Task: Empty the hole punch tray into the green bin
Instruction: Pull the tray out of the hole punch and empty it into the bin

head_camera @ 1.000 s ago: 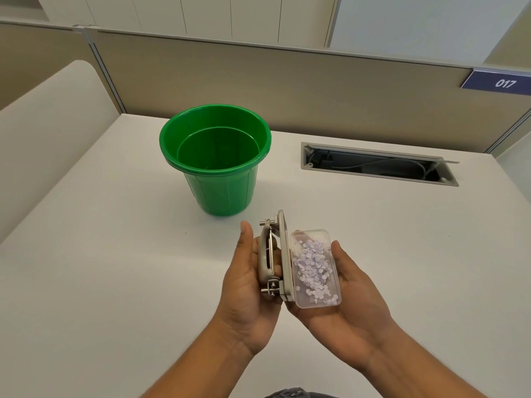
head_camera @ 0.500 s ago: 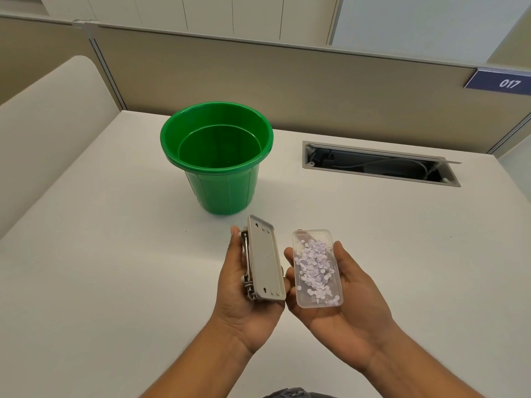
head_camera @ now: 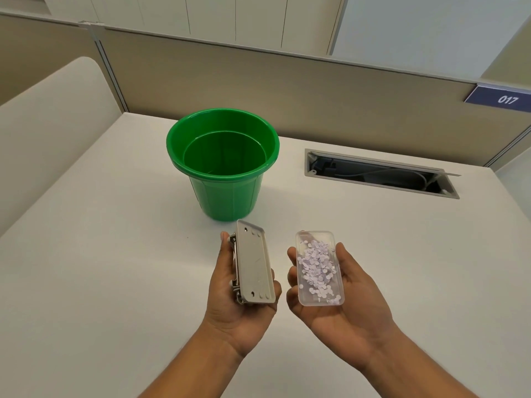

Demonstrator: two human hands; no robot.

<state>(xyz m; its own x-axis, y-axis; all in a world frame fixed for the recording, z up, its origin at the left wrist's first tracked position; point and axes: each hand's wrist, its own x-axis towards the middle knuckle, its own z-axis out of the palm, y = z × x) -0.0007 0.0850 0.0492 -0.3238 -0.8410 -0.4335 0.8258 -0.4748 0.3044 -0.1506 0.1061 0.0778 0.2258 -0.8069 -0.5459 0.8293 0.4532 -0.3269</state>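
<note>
The counter (head_camera: 86, 282) lies bare to the left of the hands and to the right of them. Between the two hands runs a narrow open gap. The green bin (head_camera: 224, 193) stands upright just beyond the hole punch (head_camera: 255, 262), its wide mouth open upward with nothing over it. To the bin's right a recessed cable slot (head_camera: 379, 175) breaks the surface. A partition wall (head_camera: 287, 87) closes the far edge.
</note>
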